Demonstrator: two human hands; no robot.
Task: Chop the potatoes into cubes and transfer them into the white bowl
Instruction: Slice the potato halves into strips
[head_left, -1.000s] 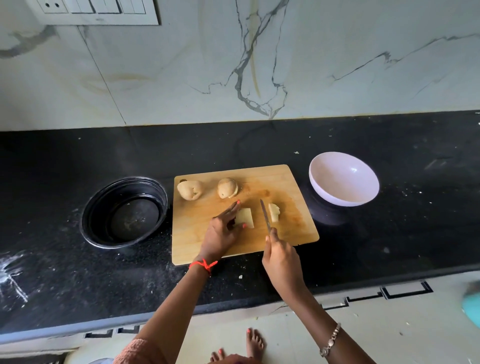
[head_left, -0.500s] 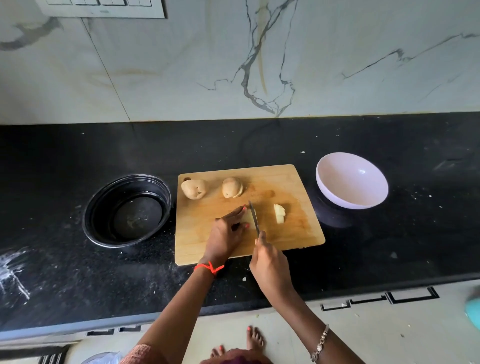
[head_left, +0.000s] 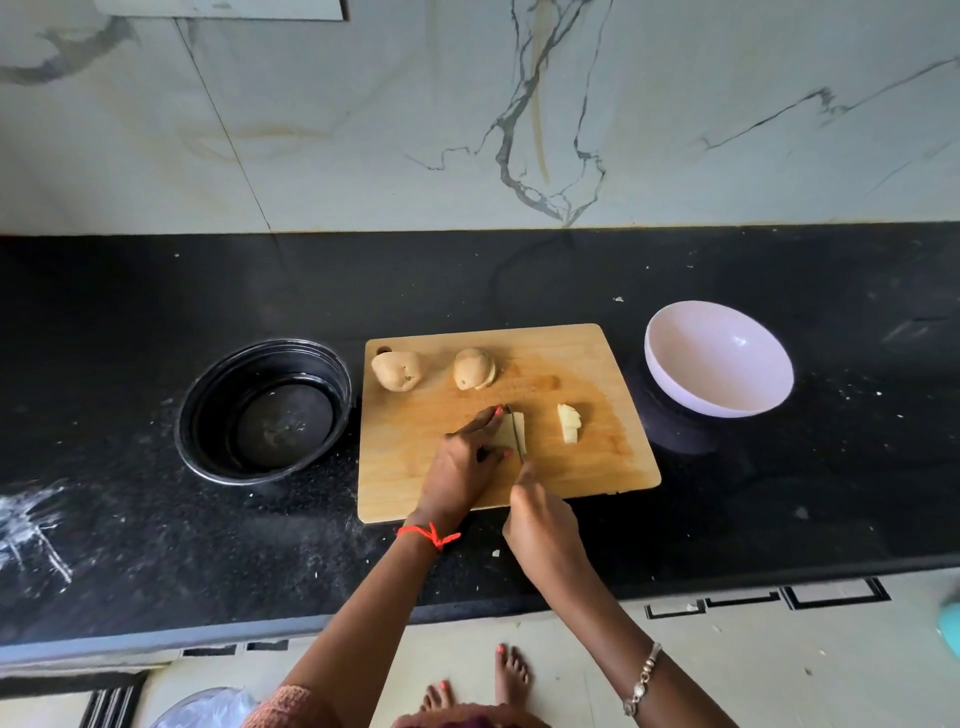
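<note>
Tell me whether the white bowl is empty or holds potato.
Empty: the round white bowl shows only its bare inner wall, nothing inside.

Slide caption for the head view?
Left hand steadies a potato piece on the cutting board as the knife in the right hand slices it.

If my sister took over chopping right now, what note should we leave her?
Left hand pinches a potato slab on the cutting board; right hand grips the knife, blade on that slab.
Cut strips lie to its right; a whole potato and a part-cut potato sit at the far edge.
Done: some slicing; the white bowl is empty.
Left: cube everything, move it into the bowl.
</note>
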